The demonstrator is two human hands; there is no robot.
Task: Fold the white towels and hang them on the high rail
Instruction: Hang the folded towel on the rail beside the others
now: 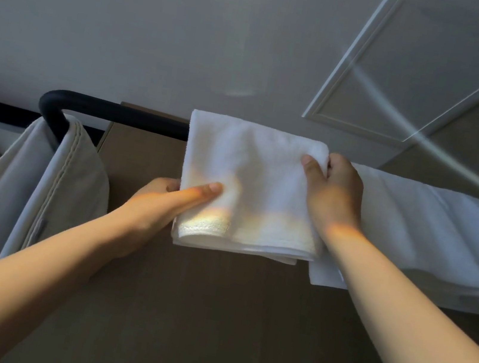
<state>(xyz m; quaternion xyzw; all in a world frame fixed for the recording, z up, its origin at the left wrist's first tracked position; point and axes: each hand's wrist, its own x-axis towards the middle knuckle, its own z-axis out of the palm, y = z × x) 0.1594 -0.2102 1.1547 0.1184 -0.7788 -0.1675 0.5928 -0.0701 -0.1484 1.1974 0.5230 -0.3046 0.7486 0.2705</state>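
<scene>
Grey fabric cover [53, 183]: hangs at the left bend of the rail.
Black high rail [111, 112]: runs right from the bend.
Left hand [166, 198]: grasps the lower left edge of the folded towel, thumb on the front face, fingers curled behind.
Folded white towel [256, 184]: draped over the rail, hem at the bottom.
Right hand [333, 193]: fingers [336, 165] clasp the towel's upper right edge.
Second white towel [431, 230]: hung on the rail just to the right, with the first towel's right edge overlapping it.
</scene>
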